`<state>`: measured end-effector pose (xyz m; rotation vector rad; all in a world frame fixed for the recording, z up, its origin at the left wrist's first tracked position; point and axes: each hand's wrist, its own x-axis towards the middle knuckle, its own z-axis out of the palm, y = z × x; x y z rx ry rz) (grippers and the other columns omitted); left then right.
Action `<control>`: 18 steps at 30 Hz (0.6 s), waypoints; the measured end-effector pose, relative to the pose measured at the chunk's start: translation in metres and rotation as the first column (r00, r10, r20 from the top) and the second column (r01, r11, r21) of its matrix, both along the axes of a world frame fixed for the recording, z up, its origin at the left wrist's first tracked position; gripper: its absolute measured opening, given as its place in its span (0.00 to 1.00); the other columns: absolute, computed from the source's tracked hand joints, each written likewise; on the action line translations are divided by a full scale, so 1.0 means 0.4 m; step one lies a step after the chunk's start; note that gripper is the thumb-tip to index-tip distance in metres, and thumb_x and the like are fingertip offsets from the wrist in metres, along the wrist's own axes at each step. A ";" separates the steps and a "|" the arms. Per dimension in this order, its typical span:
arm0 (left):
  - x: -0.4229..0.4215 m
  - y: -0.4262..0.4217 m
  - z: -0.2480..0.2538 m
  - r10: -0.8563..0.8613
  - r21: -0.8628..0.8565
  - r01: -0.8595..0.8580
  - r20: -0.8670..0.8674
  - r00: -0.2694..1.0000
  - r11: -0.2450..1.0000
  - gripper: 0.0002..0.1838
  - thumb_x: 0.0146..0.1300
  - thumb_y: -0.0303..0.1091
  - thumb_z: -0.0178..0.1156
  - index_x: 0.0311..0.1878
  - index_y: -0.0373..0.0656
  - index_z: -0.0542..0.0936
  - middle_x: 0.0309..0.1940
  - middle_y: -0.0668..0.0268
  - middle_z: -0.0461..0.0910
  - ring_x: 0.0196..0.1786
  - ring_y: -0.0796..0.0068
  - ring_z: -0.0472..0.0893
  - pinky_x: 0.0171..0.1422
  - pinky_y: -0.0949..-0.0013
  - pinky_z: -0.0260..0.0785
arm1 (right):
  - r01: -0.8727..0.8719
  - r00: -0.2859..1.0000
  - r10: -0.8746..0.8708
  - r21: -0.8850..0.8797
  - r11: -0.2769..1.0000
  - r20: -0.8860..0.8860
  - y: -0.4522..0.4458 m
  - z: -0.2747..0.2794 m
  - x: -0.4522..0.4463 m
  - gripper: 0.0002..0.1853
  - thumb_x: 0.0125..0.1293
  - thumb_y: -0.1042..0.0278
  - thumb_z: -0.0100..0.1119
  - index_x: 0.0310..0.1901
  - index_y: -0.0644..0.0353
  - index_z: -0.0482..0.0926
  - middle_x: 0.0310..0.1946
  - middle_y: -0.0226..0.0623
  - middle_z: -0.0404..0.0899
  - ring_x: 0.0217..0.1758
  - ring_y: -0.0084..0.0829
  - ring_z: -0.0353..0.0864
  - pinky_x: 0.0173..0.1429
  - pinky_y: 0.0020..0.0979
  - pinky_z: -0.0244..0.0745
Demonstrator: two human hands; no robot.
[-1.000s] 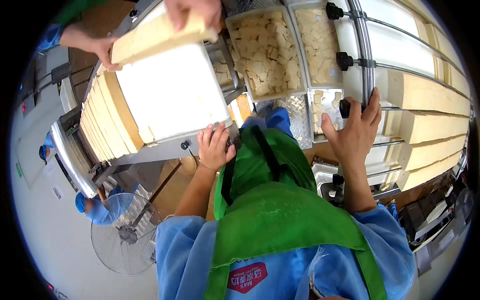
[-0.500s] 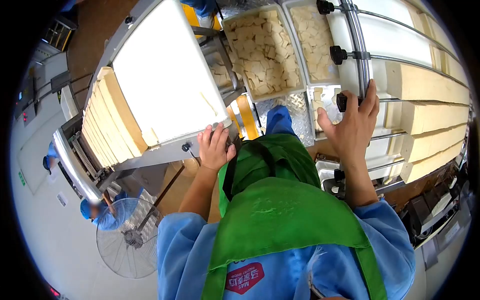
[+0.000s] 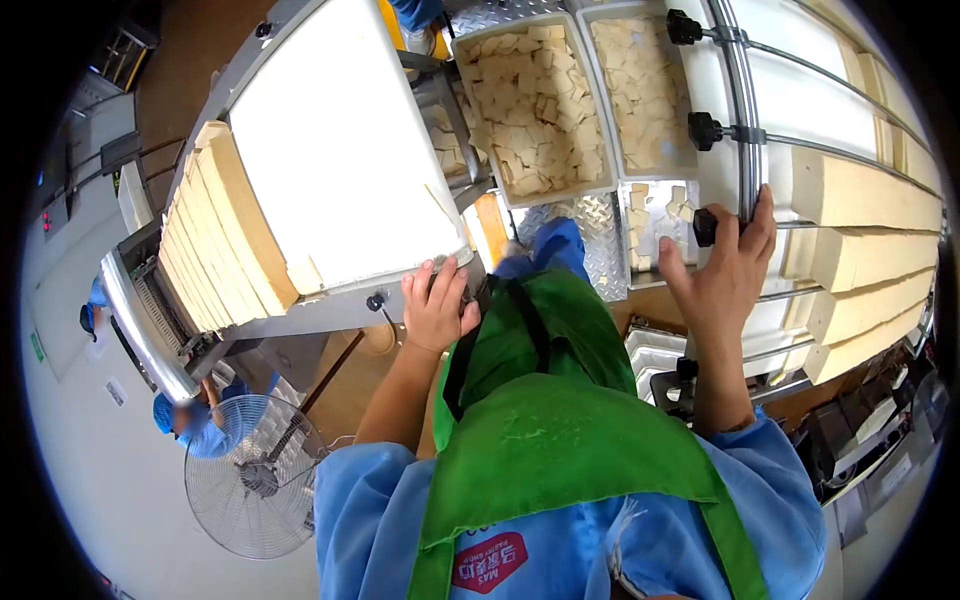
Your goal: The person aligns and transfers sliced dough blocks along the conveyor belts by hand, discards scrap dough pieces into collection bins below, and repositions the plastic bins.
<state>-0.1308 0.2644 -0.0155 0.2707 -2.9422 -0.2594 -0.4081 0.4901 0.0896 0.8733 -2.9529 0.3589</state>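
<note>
My left hand point(image 3: 436, 308) rests with its fingers laid over the near corner of a white conveyor belt point(image 3: 330, 150), holding nothing. On the far part of that belt stands a row of pale bread slabs point(image 3: 225, 235), packed upright. With thumb and fingers spread, my right hand point(image 3: 722, 275) lies against the end of a steel rail point(image 3: 748, 130), beside a black knob point(image 3: 705, 227). Right of it, long pale bread blocks point(image 3: 870, 258) lie side by side on a second white belt, between thin metal guide rods point(image 3: 790, 297).
Two bins point(image 3: 612, 150) of cut bread pieces point(image 3: 540, 110) stand between the belts, with a tray point(image 3: 655, 215) of loose pieces nearer. A large fan point(image 3: 255, 475) is at the lower left. Behind it is a person in blue point(image 3: 205, 435). Another person's shoe point(image 3: 420, 40) shows at the top.
The view has shifted slightly, and the right belt and bins sit a little further right. Both hands keep their places on the belt corner and the rail.
</note>
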 end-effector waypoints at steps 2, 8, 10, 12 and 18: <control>0.007 0.002 0.003 0.000 -0.011 0.001 0.005 1.000 1.000 0.23 0.54 0.46 0.57 0.53 0.48 0.77 0.60 0.64 0.73 0.65 0.55 0.64 0.68 0.47 0.50 | -0.003 1.000 0.003 0.006 1.000 -0.005 -0.001 0.001 0.000 0.28 0.47 0.49 0.67 0.45 0.62 0.77 0.65 0.61 0.56 0.61 0.61 0.61 0.61 0.53 0.63; 0.011 0.002 0.002 -0.009 0.047 0.008 0.020 1.000 0.999 0.26 0.52 0.43 0.59 0.55 0.46 0.73 0.61 0.60 0.71 0.66 0.51 0.62 0.69 0.45 0.48 | 0.006 1.000 -0.005 0.035 0.999 -0.011 -0.008 0.006 0.007 0.29 0.47 0.50 0.69 0.46 0.62 0.76 0.66 0.61 0.55 0.63 0.60 0.60 0.62 0.52 0.63; 0.017 0.004 -0.001 0.004 0.084 -0.007 0.032 0.999 0.996 0.26 0.51 0.42 0.61 0.55 0.47 0.74 0.61 0.60 0.71 0.67 0.52 0.62 0.69 0.44 0.49 | -0.013 1.000 0.014 0.032 0.999 -0.017 -0.004 0.004 0.011 0.28 0.48 0.51 0.69 0.46 0.62 0.76 0.66 0.61 0.55 0.63 0.60 0.60 0.63 0.51 0.62; 0.011 0.002 0.011 -0.016 0.132 0.014 0.013 1.000 0.991 0.24 0.51 0.42 0.62 0.53 0.48 0.76 0.60 0.62 0.71 0.64 0.54 0.64 0.66 0.44 0.54 | -0.022 1.000 0.022 0.025 0.999 0.005 0.003 -0.001 0.005 0.26 0.52 0.54 0.68 0.48 0.62 0.76 0.66 0.61 0.55 0.64 0.60 0.60 0.65 0.51 0.61; 0.108 -0.051 0.032 0.320 0.146 -0.293 -0.216 0.923 0.945 0.28 0.56 0.42 0.61 0.59 0.43 0.71 0.62 0.52 0.66 0.63 0.49 0.64 0.68 0.46 0.56 | -0.007 1.000 0.008 0.081 0.997 -0.011 0.023 -0.032 -0.018 0.20 0.60 0.51 0.62 0.45 0.58 0.79 0.66 0.64 0.59 0.65 0.60 0.63 0.65 0.50 0.60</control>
